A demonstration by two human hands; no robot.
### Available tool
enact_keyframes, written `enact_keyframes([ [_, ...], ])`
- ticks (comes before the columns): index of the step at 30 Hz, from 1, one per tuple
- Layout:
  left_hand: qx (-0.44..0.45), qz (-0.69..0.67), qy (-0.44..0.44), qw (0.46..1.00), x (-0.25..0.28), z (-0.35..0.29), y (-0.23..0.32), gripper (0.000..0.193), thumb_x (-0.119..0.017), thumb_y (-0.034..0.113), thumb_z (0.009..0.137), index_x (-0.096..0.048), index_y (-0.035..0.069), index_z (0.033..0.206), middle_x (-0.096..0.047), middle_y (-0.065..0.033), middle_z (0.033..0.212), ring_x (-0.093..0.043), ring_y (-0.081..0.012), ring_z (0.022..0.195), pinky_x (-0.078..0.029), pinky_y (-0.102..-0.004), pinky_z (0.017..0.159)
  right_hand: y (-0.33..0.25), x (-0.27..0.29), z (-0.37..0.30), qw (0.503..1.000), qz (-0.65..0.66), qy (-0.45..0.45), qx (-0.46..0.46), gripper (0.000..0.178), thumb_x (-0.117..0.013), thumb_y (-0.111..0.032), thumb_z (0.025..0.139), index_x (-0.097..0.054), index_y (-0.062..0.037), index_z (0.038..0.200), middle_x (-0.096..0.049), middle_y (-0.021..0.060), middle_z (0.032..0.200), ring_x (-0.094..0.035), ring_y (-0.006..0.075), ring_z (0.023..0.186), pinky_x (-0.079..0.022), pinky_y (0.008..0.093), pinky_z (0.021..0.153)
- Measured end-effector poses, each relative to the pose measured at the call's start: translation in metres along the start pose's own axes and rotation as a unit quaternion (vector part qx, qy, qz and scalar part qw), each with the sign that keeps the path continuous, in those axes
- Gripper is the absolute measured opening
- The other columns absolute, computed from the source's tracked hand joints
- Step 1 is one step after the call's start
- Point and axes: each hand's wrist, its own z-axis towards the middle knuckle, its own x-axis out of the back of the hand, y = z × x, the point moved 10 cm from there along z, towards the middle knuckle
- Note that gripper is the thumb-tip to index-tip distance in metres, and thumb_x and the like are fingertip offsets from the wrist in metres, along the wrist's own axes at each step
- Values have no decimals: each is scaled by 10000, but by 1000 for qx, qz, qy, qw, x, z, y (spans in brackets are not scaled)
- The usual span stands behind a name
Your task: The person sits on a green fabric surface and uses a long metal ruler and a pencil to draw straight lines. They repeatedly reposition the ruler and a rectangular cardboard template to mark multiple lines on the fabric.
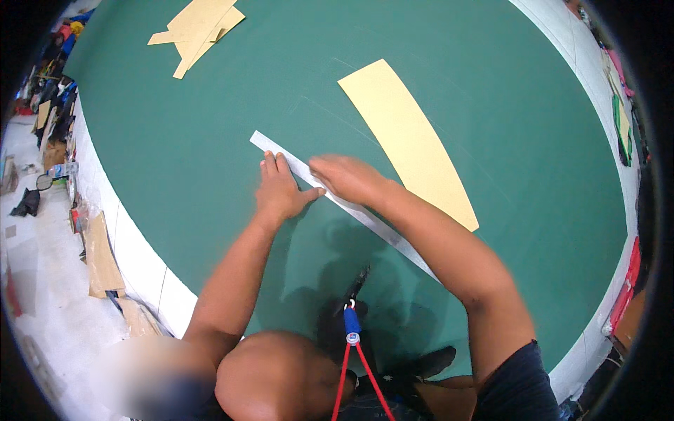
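Observation:
A long, straight silver-grey ruler (pixel 377 224) lies slantwise on a green sheet of material (pixel 161 154). My left hand (pixel 279 191) presses on it near its far left end, thumb and fingers spread. Just to the right, my right hand (pixel 347 179) rests at the ruler's upper edge with its fingers curled together. What those fingers hold, if anything, is hidden. The near right end of the ruler runs under my right forearm. A curved cream card template (pixel 414 144) lies flat beyond that arm. Thin pale lines mark the green surface around the template.
Several cream card pieces (pixel 200 31) lie overlapped at the far left of the green sheet. A red cord with a blue clip (pixel 352 321) hangs close to me. Brown card (pixel 104 256) and mixed clutter line the left side; a red item (pixel 625 288) lies by the right edge.

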Motion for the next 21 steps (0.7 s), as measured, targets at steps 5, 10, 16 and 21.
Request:
enact_keyframes([
  [5, 8, 13, -21, 1000, 0, 1, 3, 1289, -850, 632, 702, -205, -70, 1571, -158, -293, 1657, -189, -428, 1545, -362, -524, 1181, 12, -9, 73, 998, 32, 34, -28, 170, -569, -210, 970, -619, -63, 1038, -689, 175, 977, -654, 413, 935, -507, 506, 769],
  [10, 19, -16, -31, 999, 0, -1, 0, 1288, -853, 615, 709, -183, -60, 1578, -149, -286, 1662, -164, -426, 1552, -359, -543, 1177, 20, -17, 102, 992, 95, 58, -63, 210, -637, -207, 914, -670, -84, 1081, -724, 173, 997, -683, 403, 939, -523, 507, 782],
  [16, 10, -8, -14, 1000, 3, -1, 0, 1268, -871, 592, 699, -212, -59, 1566, -156, -296, 1653, -200, -447, 1536, -413, -551, 1134, 16, -14, 105, 994, 36, 101, -29, 195, -594, -235, 984, -705, -96, 1065, -741, 150, 973, -701, 377, 884, -544, 480, 763],
  [21, 3, -16, 3, 1000, 2, -1, 1, 1257, -880, 583, 689, -235, -56, 1558, -166, -281, 1653, -212, -442, 1534, -437, -552, 1116, 4, -15, 82, 996, -40, 72, 31, 158, -588, -197, 960, -674, -73, 1006, -715, 136, 976, -688, 365, 909, -535, 486, 761],
])
